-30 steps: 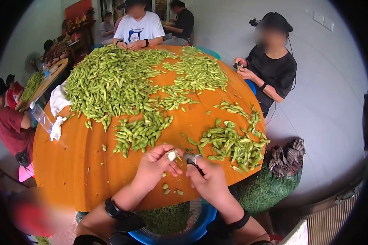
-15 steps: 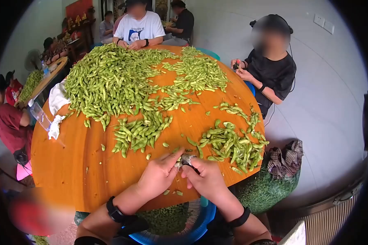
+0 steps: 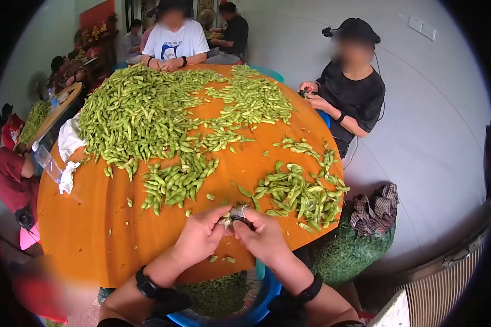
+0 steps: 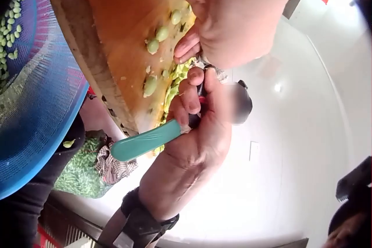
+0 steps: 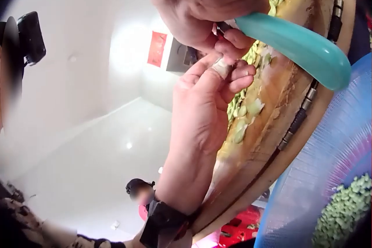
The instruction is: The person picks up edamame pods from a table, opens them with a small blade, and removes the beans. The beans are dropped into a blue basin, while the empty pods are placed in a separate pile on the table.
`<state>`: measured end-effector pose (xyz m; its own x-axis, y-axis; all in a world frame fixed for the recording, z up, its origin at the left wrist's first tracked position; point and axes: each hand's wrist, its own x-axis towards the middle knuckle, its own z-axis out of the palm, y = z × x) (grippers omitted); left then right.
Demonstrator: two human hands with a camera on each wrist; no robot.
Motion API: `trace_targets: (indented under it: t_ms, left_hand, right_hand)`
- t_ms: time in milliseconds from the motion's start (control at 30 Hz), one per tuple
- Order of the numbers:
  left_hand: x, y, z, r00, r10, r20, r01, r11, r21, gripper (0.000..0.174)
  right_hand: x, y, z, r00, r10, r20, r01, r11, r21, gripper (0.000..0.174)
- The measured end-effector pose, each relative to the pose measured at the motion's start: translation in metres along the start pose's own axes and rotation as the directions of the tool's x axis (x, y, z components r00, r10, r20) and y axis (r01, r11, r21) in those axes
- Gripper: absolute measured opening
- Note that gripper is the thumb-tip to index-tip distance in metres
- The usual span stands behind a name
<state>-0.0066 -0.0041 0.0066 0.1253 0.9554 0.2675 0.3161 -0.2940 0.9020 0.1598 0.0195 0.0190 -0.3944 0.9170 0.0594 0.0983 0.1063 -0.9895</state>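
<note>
In the head view, the left hand [image 3: 199,237] and right hand [image 3: 264,237] meet at the fingers over the near part of the wooden table [image 3: 120,261]; one second ago a gap stood between them, and half a second ago they were already together. A heap of edamame pods [image 3: 303,196] lies just beyond the right hand, a smaller heap [image 3: 180,182] beyond the left, and loose beans [image 3: 230,260] on the wood between the wrists.

In the left wrist view, the right hand's fingers curl firmly round a turquoise-handled tool [image 4: 148,140], its handle jutting out past the palm.

In the right wrist view, the left hand's fingers are bent, its white-wrapped thumb [image 5: 221,66] close against the right fingers; whether it pinches a pod I cannot tell. The handle's end points toward the blue basket [image 5: 343,126], which holds green beans [image 5: 346,213].
</note>
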Motion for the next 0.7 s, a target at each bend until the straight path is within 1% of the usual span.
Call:
trace_targets:
  t_ms: [33,67,100,133,167,200,233,300,333,367,400,433,467,500,567,600,667,700]
  left_hand:
    - [0.0,-0.002,0.0,1.0,0.001,0.004,-0.001,1.0,-0.001,0.034]
    - [0.001,-0.006,-0.001,0.999,-0.033,0.031,0.037,0.993,-0.109,0.033]
    - [0.002,-0.009,-0.002,0.996,-0.065,0.061,0.077,0.974,-0.215,0.033]
    - [0.003,-0.011,-0.003,0.996,-0.066,0.062,0.077,0.974,-0.214,0.033]
    - [0.004,-0.012,-0.005,0.99,-0.106,0.093,0.132,0.927,-0.351,0.033]
    - [0.005,-0.012,-0.007,0.981,-0.142,0.131,0.188,0.859,-0.476,0.033]
    - [0.006,-0.01,-0.007,0.981,-0.144,0.132,0.189,0.86,-0.474,0.033]
    - [0.008,-0.006,-0.007,0.956,-0.235,0.177,0.294,0.746,-0.598,0.032]
    - [0.009,-0.007,-0.005,0.956,-0.235,0.177,0.294,0.747,-0.597,0.032]
    - [0.01,-0.008,-0.003,0.972,-0.178,0.153,0.232,0.82,-0.523,0.03]
    - [0.01,-0.009,-0.001,0.984,-0.118,0.135,0.167,0.882,-0.442,0.028]
    - [0.008,-0.009,-0.001,0.984,-0.121,0.134,0.168,0.882,-0.441,0.028]
    - [0.006,-0.008,-0.001,0.987,-0.125,0.104,0.155,0.916,-0.37,0.026]
    - [0.005,-0.008,-0.002,0.989,-0.127,0.073,0.143,0.944,-0.296,0.026]
    - [0.003,-0.007,-0.002,0.987,-0.147,0.061,0.159,0.945,-0.286,0.028]
    - [0.003,-0.006,-0.002,0.986,-0.158,0.053,0.167,0.946,-0.277,0.031]
    - [0.004,-0.007,0.003,0.987,-0.16,0.026,0.161,0.947,-0.277,0.03]
    - [0.004,-0.007,0.004,0.987,-0.159,-0.001,0.153,0.948,-0.279,0.03]
  right_hand:
    - [0.0,0.0,-0.001,0.999,0.034,0.015,-0.035,0.997,0.066,0.009]
    - [0.002,0.0,-0.002,0.997,0.065,0.034,-0.069,0.989,0.13,0.01]
    - [0.003,-0.001,-0.004,0.997,0.064,0.033,-0.068,0.989,0.13,0.01]
    - [0.003,-0.002,-0.008,0.984,0.152,0.088,-0.169,0.958,0.233,0.01]
    - [0.004,-0.003,-0.011,0.961,0.232,0.153,-0.271,0.905,0.328,0.011]
    - [0.004,-0.003,-0.012,0.961,0.232,0.153,-0.271,0.904,0.331,0.011]
    - [0.004,-0.004,-0.014,0.955,0.249,0.162,-0.291,0.895,0.338,0.012]
    - [0.004,-0.006,-0.014,0.949,0.265,0.17,-0.309,0.886,0.345,0.013]
    - [0.004,-0.007,-0.013,0.958,0.251,0.138,-0.284,0.898,0.337,0.014]
    - [0.003,-0.009,-0.011,0.966,0.237,0.107,-0.259,0.909,0.327,0.014]
    - [0.001,-0.01,-0.008,0.966,0.236,0.109,-0.26,0.908,0.328,0.014]
    - [-0.001,-0.012,-0.003,0.982,0.178,0.067,-0.188,0.956,0.226,0.013]
    - [-0.002,-0.011,0.0,0.993,0.115,0.032,-0.118,0.986,0.119,0.013]
    - [-0.002,-0.01,0.003,0.992,0.118,0.037,-0.122,0.985,0.121,0.013]
    - [-0.003,-0.005,0.007,1.0,0.02,-0.022,-0.019,0.998,0.055,0.012]
    - [-0.003,-0.002,0.008,1.0,0.022,-0.018,-0.021,0.998,0.058,0.012]
    - [-0.001,0.002,0.006,0.997,-0.032,-0.067,0.032,0.999,-0.015,0.01]
    - [-0.001,0.001,0.005,0.995,-0.062,-0.074,0.064,0.998,0.017,0.013]
